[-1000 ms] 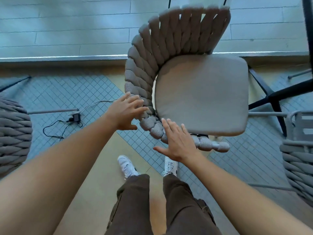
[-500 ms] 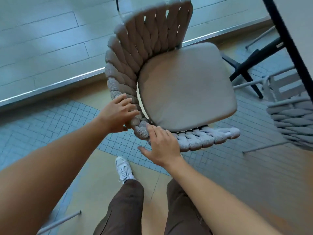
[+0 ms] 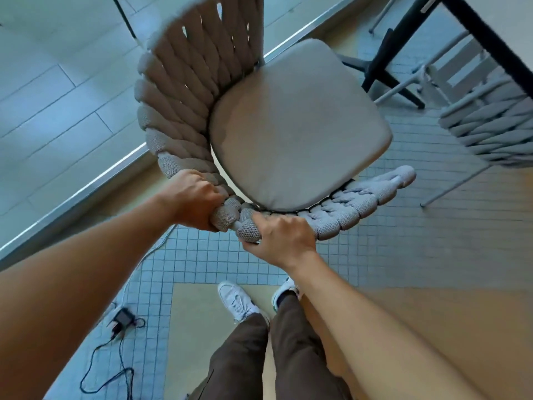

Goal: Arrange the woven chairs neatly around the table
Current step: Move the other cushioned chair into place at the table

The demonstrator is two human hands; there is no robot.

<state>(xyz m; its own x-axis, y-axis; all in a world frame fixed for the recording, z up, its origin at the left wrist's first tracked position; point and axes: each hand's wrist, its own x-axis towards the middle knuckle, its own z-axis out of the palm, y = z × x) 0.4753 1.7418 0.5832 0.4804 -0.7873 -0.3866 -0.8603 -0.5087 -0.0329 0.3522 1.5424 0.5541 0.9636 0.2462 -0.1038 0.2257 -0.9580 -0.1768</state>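
Observation:
A grey woven chair (image 3: 300,125) with a thick rope backrest and a pale seat cushion fills the middle of the head view, its seat facing the table at the upper right. My left hand (image 3: 196,197) is closed over the rope rim at the near left of the backrest. My right hand (image 3: 281,241) grips the same rim just to the right, fingers curled over it. The dark table edge (image 3: 490,44) runs along the upper right corner. A second woven chair (image 3: 490,122) sits under that edge.
Black table legs (image 3: 383,62) stand just beyond the held chair's seat. A black charger with a trailing cable (image 3: 122,319) lies on the blue mosaic floor at the lower left. A metal door track (image 3: 86,186) crosses the left. My feet (image 3: 239,301) stand behind the chair.
Both hands went from resting open on the rope rim to closing around it. The chair has swung so its seat points more toward the table at the right.

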